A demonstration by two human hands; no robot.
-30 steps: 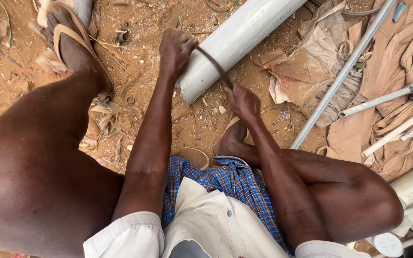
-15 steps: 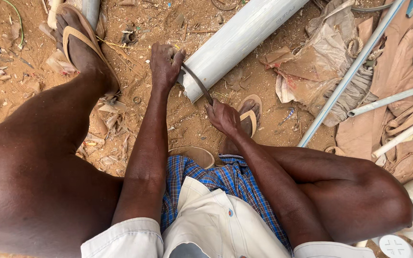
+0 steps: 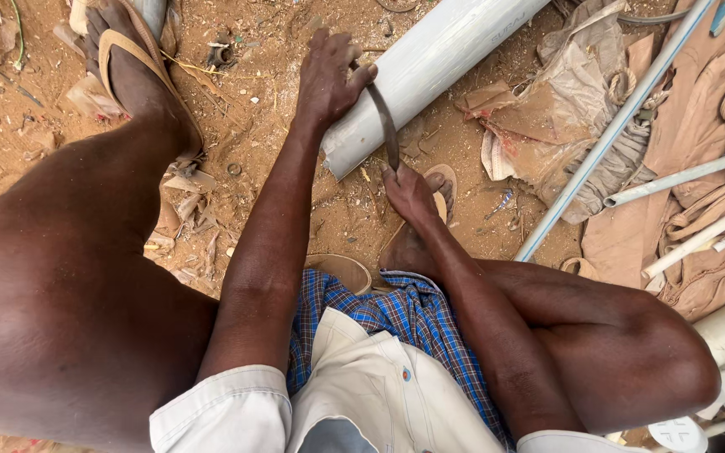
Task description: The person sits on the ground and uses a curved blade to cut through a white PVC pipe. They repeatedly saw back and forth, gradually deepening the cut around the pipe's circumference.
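A: Left hand (image 3: 329, 77) clamps the grey pipe (image 3: 430, 71) and the blade's far end; right hand (image 3: 409, 195) grips the curved blade (image 3: 385, 126) nearer the body.

B: Mid-cut, I'd judge; next calls for steady strokes across the pipe between them.

The wide grey plastic pipe (image 3: 430, 71) runs out past the top edge — its far end is unseen. The left hand (image 3: 329, 75) covers the upper end of the thin dark curved blade (image 3: 386, 126), and the right hand (image 3: 409, 191) hides the lower end — whether it has a handle cannot be told.
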